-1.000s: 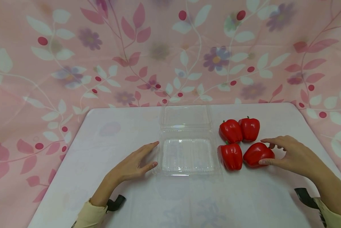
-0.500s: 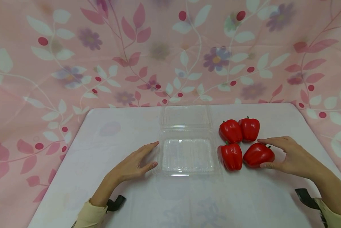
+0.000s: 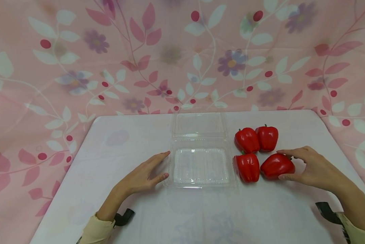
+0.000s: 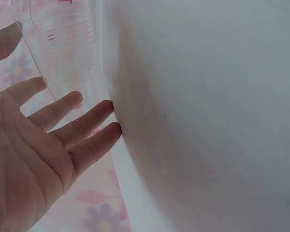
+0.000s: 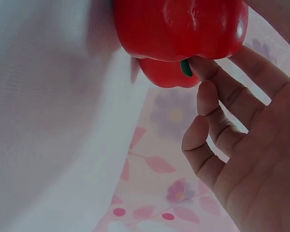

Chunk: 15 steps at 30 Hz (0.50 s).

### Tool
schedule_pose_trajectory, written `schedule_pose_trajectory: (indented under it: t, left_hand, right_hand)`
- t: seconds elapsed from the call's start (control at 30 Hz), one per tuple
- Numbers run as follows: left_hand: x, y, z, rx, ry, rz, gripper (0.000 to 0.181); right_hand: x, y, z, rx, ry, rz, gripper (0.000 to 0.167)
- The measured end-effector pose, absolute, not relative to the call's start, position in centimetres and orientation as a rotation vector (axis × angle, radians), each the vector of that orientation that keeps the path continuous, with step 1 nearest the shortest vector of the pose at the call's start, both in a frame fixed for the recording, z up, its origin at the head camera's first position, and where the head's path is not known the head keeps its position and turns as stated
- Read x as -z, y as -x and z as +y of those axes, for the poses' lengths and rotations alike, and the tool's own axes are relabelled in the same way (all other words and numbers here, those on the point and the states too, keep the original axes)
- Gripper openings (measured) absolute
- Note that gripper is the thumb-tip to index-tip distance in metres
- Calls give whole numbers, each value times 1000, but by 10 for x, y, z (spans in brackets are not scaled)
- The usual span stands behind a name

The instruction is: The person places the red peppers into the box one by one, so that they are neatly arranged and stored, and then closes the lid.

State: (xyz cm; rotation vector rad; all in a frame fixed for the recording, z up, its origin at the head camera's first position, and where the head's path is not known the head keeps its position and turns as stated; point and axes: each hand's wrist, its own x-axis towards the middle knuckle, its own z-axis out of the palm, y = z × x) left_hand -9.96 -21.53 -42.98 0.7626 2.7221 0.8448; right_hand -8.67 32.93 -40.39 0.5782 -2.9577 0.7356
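Note:
A clear plastic clamshell box (image 3: 200,166) lies with its lid folded back in the middle of the table. My left hand (image 3: 143,174) stands at the box's left side, fingers spread; in the left wrist view the fingertips are close to its clear wall, and contact is hard to tell. My right hand (image 3: 315,167) holds the front right red bell pepper (image 3: 277,166) between thumb and index finger, the pepper still on the table. In the right wrist view the other fingers (image 5: 195,133) curl beside this pepper (image 5: 183,29) without gripping it.
Three more red bell peppers stand between the box and the right hand: one in front (image 3: 248,168), one behind it (image 3: 246,139) and one at the back right (image 3: 267,138). A white cloth covers the table (image 3: 133,135); a pink floral curtain (image 3: 170,51) hangs behind.
My right hand has shifted its index finger and thumb slightly around the front right bell pepper, which has turned and edged a little to the right. The left hand has stayed still.

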Motion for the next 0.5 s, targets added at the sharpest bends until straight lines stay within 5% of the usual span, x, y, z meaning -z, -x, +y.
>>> schedule_pose_trajectory:
  t: [0.5]
  left_hand:
    - [429, 100, -216, -837, -785, 2724, 76]
  right_hand:
    - [390, 77, 324, -727, -489, -2889, 82]
